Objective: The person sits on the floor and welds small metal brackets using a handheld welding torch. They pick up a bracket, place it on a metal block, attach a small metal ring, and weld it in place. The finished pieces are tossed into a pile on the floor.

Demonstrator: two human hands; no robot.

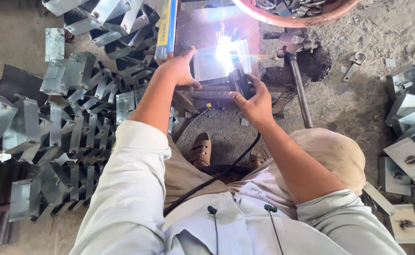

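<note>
White sleeves lead to left hand [179,68] steadying stiff, likely hot steel box [212,63] by its edge, right hand [252,101] closed round welding holder [239,82].

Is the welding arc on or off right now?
On. A bright white flare with sparks burns at the metal box that the left hand steadies, at the tip of the dark holder in the right hand.
</note>
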